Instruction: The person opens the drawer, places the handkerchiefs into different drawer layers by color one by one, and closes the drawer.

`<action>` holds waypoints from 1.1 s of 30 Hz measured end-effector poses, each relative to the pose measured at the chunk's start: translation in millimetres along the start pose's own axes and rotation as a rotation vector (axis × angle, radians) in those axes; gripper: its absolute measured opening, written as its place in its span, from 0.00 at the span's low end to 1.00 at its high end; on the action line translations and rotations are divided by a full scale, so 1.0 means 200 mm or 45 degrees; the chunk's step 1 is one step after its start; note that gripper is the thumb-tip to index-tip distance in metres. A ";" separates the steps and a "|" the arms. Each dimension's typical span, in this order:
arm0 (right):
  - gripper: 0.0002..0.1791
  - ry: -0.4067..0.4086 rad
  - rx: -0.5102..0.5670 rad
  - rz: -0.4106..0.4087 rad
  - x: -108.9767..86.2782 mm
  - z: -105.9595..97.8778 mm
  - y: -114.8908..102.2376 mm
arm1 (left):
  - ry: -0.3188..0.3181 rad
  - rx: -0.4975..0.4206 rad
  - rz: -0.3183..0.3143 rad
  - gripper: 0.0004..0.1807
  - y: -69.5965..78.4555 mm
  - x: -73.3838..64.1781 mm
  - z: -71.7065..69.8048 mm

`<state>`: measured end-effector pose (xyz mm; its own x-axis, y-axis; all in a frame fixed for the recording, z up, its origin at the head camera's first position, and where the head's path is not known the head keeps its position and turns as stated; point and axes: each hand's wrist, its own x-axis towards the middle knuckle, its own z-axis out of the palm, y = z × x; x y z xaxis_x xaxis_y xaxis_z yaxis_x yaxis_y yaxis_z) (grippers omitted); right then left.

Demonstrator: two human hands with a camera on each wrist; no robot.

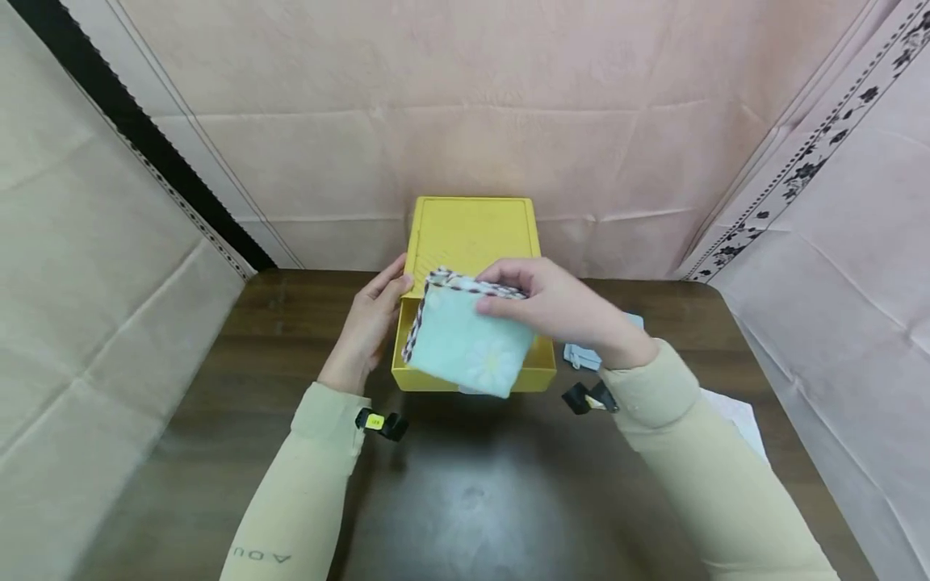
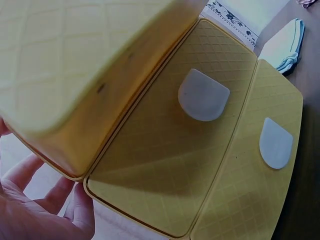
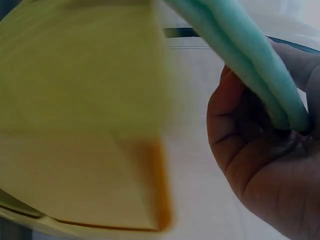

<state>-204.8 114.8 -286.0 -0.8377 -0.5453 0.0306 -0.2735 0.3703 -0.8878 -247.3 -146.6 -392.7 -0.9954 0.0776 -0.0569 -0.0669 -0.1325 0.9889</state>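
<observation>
A yellow box [image 1: 436, 382] with its lid [image 1: 472, 230] raised at the back stands on the table. My left hand [image 1: 366, 323] holds the box's left side near the hinge, thumb at the corner; the left wrist view shows the fingers [image 2: 55, 200] against its edge. Above the box's front compartment, my right hand [image 1: 555, 303] pinches a folded mint cloth [image 1: 472, 335] with a dark checked border and a pale flower. The right wrist view shows the cloth's fold [image 3: 255, 60] between thumb and fingers. The cloth hides most of the compartment's inside.
Light-blue folded cloth [image 1: 581, 357] lies right of the box, partly under my right wrist. A white sheet-like item [image 1: 737, 420] lies beside the right forearm. Pale fabric [image 1: 465, 137] hangs behind the brown table [image 1: 291, 452] and on both sides.
</observation>
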 end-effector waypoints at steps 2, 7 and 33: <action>0.11 -0.002 -0.111 0.032 0.04 0.04 0.03 | 0.006 0.011 -0.007 0.26 0.00 0.00 0.00; 0.12 0.086 -0.449 0.024 0.09 0.10 0.07 | 0.019 0.037 0.007 0.25 0.00 0.01 0.01; 0.16 0.274 -1.037 -0.301 0.10 0.12 0.13 | 0.036 0.048 -0.005 0.26 -0.01 0.00 0.02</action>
<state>-216.5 95.6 -319.9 -0.7648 -0.5524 0.3315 -0.6353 0.7322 -0.2456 -246.9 -142.6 -394.4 -0.9967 0.0497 -0.0640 -0.0685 -0.0949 0.9931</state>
